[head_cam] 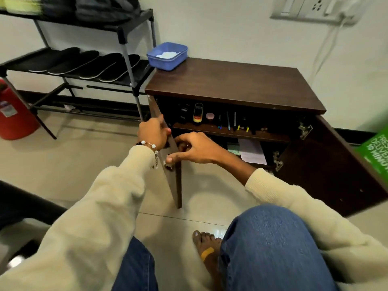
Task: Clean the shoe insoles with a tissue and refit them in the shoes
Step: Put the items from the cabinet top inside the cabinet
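Observation:
Several black insoles (88, 63) lie side by side on the middle shelf of a black shoe rack (126, 38) at the left. Dark shoes (105, 7) sit on the rack's top shelf, blurred. A blue tub (167, 56) with white tissue in it stands on the far left corner of a dark wooden cabinet (241, 85). My left hand (153, 131) grips the top edge of the cabinet's left door (171, 175), which stands ajar. My right hand (195, 149) rests on the same door's inner edge, fingers curled, thumb on its face.
The cabinet's right door (327, 164) hangs wide open. Inside, a shelf (231, 131) carries pens, small bottles and clips, with papers (252, 152) below. A red bin (14, 114) stands at far left, a green bag (375, 148) at the right edge. My knees and bare foot are over the tiled floor.

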Action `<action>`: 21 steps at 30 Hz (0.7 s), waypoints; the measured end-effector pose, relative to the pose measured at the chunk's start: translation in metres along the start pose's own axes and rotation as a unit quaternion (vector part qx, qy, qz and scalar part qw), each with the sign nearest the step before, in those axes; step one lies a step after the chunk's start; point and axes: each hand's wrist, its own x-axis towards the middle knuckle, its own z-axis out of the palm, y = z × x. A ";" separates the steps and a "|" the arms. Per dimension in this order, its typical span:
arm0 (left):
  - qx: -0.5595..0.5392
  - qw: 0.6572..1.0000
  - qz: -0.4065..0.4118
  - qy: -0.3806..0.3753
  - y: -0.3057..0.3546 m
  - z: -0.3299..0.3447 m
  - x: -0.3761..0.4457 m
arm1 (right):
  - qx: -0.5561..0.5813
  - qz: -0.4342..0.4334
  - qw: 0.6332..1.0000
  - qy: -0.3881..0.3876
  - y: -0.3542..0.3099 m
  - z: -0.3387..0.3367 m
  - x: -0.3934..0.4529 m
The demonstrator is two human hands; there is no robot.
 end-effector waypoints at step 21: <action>0.316 0.888 0.325 0.074 0.047 0.097 0.077 | -0.568 0.046 0.795 0.208 0.124 -0.068 0.026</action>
